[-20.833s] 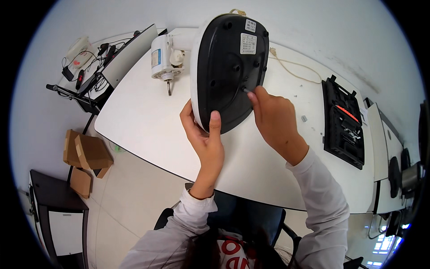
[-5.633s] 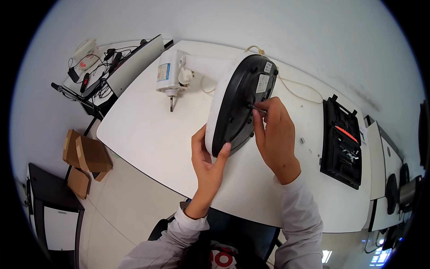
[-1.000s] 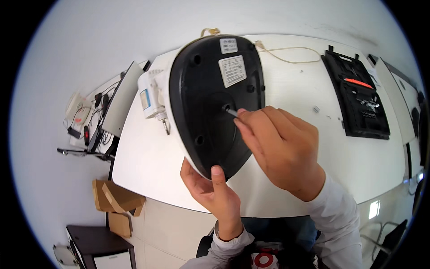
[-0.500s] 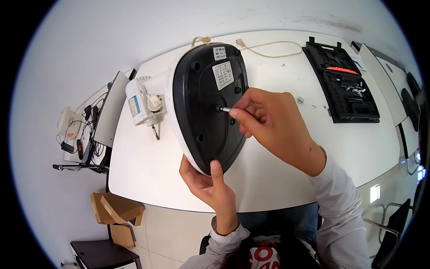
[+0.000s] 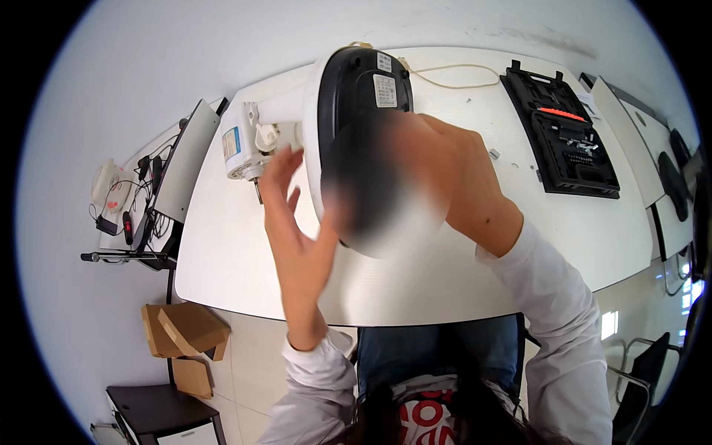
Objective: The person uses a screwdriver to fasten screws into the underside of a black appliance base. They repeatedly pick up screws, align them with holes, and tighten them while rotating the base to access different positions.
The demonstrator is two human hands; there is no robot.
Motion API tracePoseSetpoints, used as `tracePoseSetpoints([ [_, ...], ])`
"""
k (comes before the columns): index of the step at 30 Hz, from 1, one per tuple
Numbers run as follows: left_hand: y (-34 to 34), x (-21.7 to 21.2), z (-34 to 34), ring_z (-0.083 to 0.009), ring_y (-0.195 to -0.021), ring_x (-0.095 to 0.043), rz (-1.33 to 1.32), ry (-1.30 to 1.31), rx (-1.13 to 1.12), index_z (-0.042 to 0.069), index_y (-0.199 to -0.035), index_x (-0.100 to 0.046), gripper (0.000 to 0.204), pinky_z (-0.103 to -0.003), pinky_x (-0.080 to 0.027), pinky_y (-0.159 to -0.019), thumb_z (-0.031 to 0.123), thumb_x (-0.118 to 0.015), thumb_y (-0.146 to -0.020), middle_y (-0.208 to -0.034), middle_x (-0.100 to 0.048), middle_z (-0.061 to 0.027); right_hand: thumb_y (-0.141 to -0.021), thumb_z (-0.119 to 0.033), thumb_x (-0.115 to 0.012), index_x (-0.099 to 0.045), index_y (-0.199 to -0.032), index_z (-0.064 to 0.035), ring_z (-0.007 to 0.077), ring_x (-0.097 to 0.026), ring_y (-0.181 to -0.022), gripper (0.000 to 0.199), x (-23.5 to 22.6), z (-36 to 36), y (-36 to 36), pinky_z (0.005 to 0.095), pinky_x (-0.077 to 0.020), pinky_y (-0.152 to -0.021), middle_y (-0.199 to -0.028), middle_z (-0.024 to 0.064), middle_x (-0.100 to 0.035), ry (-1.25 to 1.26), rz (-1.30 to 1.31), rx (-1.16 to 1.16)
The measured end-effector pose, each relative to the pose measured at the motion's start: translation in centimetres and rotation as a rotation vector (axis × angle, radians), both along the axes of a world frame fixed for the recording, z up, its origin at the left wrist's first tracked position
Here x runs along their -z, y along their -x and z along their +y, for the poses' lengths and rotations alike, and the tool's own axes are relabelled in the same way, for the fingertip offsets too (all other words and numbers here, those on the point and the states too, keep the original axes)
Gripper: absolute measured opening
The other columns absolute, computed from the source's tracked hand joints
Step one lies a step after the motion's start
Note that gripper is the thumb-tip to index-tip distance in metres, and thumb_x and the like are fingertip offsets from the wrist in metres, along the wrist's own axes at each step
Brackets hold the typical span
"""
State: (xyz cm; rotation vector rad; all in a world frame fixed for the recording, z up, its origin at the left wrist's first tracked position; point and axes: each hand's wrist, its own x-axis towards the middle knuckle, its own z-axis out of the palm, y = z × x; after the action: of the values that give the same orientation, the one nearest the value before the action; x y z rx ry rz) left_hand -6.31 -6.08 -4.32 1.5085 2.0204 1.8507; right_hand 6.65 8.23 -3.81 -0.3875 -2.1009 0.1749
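Observation:
A white electric fan without blades or grille lies on its side on the table. The black underside of its base (image 5: 357,83) faces me, with two labels near the top. Its white motor head (image 5: 239,148) with a bare metal shaft points left. My left hand (image 5: 297,248) is at the lower left of the base, fingers spread, thumb close to the rim; whether it touches is blurred. Across the right side of the base lies my right hand (image 5: 463,178). Its fingertips are smeared, and anything in them is hidden.
An open black tool case (image 5: 582,152) with bits lies at the right. A pale power cord (image 5: 456,67) curves behind the fan. Small metal pieces (image 5: 494,154) rest right of my hand. Cardboard boxes (image 5: 182,330) stand on the floor at left, below a telephone (image 5: 115,187).
My left hand has let go of the base's lower edge and moved up and left, fingers spreading. The base sits farther right and higher. The small metal piece at my right fingertips is no longer visible.

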Motion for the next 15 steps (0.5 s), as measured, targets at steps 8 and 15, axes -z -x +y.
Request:
tracePoseSetpoints([
  [8,4.1,-5.8,6.6,-0.0295,-0.114,-0.057,0.007,0.214,0.267,0.009,-0.139,-0.045,0.056,-0.035,-0.042,-0.099,0.034,-0.059,-0.092,-0.13,-0.054,-0.0193,-0.089,-0.015,-0.063,-0.059,-0.085,-0.0049,0.0314,-0.061,-0.064,0.012,0.3,2.9,1.0,0.0378,-0.0477,-0.057,-0.071,0.0104,-0.063,0.07,0.004,-0.036],
  [15,4.8,-6.2,9.3,-0.026,-0.106,-0.06,0.221,0.383,0.387,0.01,-0.139,-0.046,0.052,-0.032,-0.044,-0.096,0.029,-0.058,-0.092,-0.12,-0.061,-0.0168,-0.087,-0.011,-0.064,-0.06,-0.088,-0.0046,0.0302,-0.062,-0.066,0.008,1.6,4.3,0.6,0.037,-0.0484,-0.06,-0.074,0.0103,-0.064,0.205,-0.025,-0.001],
])
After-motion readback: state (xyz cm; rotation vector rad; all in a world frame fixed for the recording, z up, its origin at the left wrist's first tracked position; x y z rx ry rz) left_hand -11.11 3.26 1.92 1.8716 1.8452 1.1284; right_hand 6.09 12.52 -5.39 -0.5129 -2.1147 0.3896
